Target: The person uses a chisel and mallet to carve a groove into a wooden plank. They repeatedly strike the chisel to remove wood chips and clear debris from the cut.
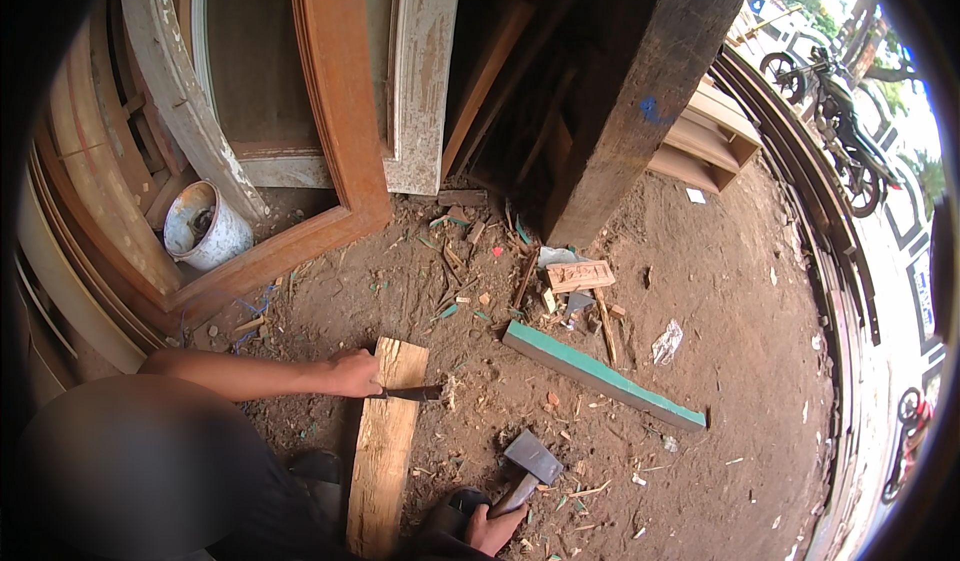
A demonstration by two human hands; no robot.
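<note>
My left hand (pixel 352 372) is closed around a dark flat-bladed tool (pixel 412 393), whose exact kind I cannot make out. The blade crosses a pale, rough-faced wooden plank (pixel 384 451), and its tip reaches past the plank's right edge. Lengthwise in front of me, the plank runs down between my dark shoes. At the bottom, right of the plank, my right hand (pixel 495 529) grips the handle of a hammer (pixel 534 457). Its blocky metal head points up and to the right, apart from the plank and the blade.
A green-topped beam (pixel 605 376) lies on the dirt to the right. Beyond it are a reddish wood block (pixel 578 276) and scattered chips. Door frames (pixel 350 161) lean at the left around a stained white bucket (pixel 208 226). A thick post (pixel 640 111) stands ahead; motorcycles (pixel 835 111) are outside.
</note>
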